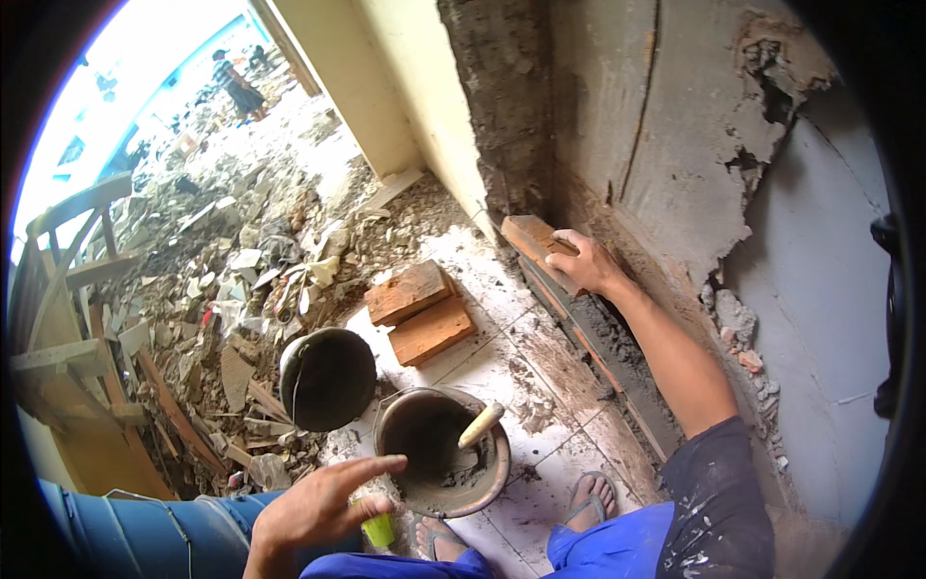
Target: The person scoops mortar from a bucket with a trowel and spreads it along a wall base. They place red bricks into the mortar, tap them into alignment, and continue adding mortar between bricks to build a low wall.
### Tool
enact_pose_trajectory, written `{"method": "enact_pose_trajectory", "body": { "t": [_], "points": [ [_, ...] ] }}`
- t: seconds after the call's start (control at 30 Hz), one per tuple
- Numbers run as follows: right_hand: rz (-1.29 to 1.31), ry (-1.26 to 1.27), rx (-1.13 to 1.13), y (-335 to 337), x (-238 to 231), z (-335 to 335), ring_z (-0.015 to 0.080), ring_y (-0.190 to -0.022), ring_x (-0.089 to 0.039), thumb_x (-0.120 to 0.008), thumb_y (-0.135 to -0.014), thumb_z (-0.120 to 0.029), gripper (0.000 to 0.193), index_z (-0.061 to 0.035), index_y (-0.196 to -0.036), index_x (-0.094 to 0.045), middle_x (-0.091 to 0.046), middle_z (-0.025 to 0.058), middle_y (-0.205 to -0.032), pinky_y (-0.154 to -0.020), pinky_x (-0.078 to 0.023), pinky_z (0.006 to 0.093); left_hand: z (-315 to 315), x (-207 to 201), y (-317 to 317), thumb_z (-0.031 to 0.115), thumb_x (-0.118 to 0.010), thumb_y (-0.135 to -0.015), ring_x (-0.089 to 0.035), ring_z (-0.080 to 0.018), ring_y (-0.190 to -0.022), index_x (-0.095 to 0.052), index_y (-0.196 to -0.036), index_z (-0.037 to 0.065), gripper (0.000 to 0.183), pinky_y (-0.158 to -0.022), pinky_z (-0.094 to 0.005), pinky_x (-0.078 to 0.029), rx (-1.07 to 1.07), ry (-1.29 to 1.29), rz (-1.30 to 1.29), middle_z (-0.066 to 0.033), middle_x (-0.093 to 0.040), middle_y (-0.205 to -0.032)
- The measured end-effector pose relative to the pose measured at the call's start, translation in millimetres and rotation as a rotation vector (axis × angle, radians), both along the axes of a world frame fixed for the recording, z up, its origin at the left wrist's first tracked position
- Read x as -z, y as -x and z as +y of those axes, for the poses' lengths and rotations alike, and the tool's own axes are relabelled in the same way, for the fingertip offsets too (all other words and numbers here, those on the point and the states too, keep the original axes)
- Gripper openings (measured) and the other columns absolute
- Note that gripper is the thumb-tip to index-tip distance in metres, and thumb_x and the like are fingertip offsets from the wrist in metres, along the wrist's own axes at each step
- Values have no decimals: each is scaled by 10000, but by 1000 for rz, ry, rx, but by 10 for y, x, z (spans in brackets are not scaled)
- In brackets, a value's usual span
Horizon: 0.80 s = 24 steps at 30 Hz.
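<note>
- In the head view, the brick [531, 239] is beyond the bucket [503, 467] and to its right, at the far end of the low row [619, 359].
- The right hand [590, 266] grasps this brick from above, with fingers bent over it (its underside is hidden, so I cannot tell how fully it rests).
- The left hand [316, 506] is at the near left of the bucket; its fingers are spread and grasp nothing that I can see. Whether they touch the green cup [380, 531], I cannot tell.
- The brick should be rather heavy for its size, stiff and rough, so it probably will not slip easily; its corners may chip on a hard knock.
- The good hold, I judge, is across the two long sides, near the middle, with fingertips kept above the wet-looking mortar [606, 333].
- Inside the bucket a trowel [480, 426] leans, handle up.
- Beyond the bucket lie two spare bricks [432, 330], side by side; just left of it is the pail [288, 369].
</note>
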State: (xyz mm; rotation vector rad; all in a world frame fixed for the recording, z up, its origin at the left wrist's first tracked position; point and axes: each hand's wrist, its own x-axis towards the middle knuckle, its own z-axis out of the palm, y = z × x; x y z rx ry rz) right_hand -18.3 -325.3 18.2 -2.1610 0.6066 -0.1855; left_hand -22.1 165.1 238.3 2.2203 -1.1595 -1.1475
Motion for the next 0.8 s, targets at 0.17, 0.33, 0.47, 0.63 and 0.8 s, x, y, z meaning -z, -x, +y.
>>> {"method": "enact_pose_trajectory", "body": {
  "t": [0.17,0.33,0.47,0.63,0.8],
  "points": [
    [166,231,99,379,104,-5,473,-1366,-516,-739,-826,-476,727,-183,-1481,-625,-485,348,-1472,-1152,-443,515,-398,-156,387,460,-666,-1021,-595,-403,-1326,-473,-1569,123,672,-1119,-472,-500,249,-71,-44,-230,-609,-1439],
    [271,308,103,295,333,132,450,-1404,-443,-734,-855,-479,693,-227,-1491,-625,-433,261,-1499,-1153,-364,627,-343,207,265,478,-627,-1040,-631,-410,-1282,-506,-1539,99,639,-1099,-473,-506,125,-207,79,-226,-640,-1413],
    [248,262,108,98,482,120,422,-1403,-437,-743,-864,-484,687,-252,-1498,-618,-449,222,-1475,-1140,-378,606,-6,393,53,457,-605,-1057,-658,-403,-1249,-559,-1483,71,577,-1047,-493,-525,-37,-272,-92,-255,-678,-1334],
    [203,193,108,8,633,86,406,-1404,-435,-736,-892,-502,671,-284,-1512,-599,-463,211,-1449,-1138,-375,621,229,525,-38,420,-584,-1077,-685,-391,-1209,-575,-1460,54,530,-1010,-454,-550,-149,-302,55,-223,-711,-1290],
    [171,248,78,-6,722,32,415,-1504,-347,-688,-959,-500,606,-315,-1525,-578,-353,206,-1623,-1208,-331,599,240,666,-147,426,-562,-1092,-701,-349,-1202,-558,-1474,48,538,-1006,-427,-552,-166,-316,89,-196,-732,-1270]
  ]
}}
